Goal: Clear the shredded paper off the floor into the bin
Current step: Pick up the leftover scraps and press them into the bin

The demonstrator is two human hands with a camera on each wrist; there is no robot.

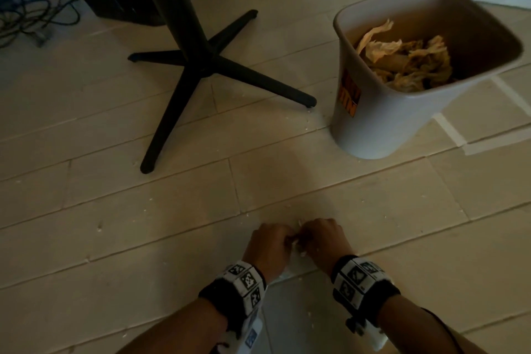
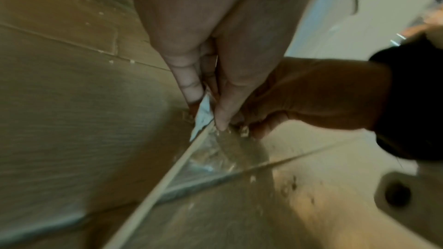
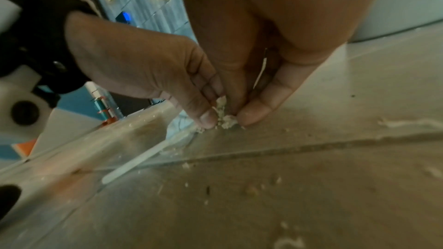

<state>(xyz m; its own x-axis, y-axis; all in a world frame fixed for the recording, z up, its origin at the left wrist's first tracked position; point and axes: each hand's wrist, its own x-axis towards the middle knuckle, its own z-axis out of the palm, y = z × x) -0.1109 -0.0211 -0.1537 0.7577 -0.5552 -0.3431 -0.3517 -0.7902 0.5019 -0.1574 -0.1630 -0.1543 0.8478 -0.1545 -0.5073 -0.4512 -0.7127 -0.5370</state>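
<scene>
Fingers [image 3: 206, 118] of two hands pinch one clump of shredded paper [image 3: 225, 118] together; one bin [image 1: 373, 123] near.

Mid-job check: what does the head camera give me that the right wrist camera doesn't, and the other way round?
Head only: the white bin standing ahead to the right with crumpled brown paper inside, the black table base, and scattered scraps across the floor.

Right wrist only: the paper clump pinched between fingertips, right at the floor, with crumbs nearby.

Both: the left hand and right hand meeting fingertip to fingertip low over the floor.
</scene>
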